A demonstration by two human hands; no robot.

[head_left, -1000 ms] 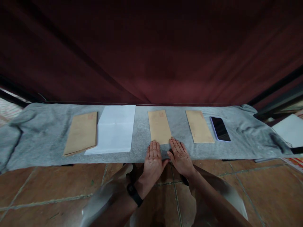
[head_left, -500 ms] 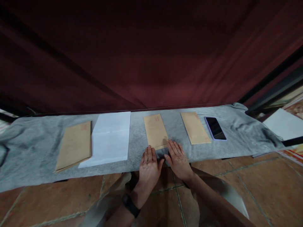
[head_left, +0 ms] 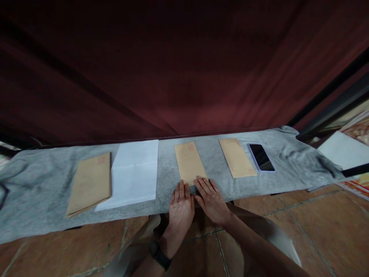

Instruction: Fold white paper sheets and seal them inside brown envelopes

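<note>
Both hands [head_left: 196,202] touch an envelope [head_left: 188,162]; its red stamp seems unreadable.

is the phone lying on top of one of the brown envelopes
No, the phone lies directly on the grey cloth, just right of the nearest brown envelope, not on it.

Home, tiled floor [head_left: 317,231], red curtain [head_left: 184,69]
</note>
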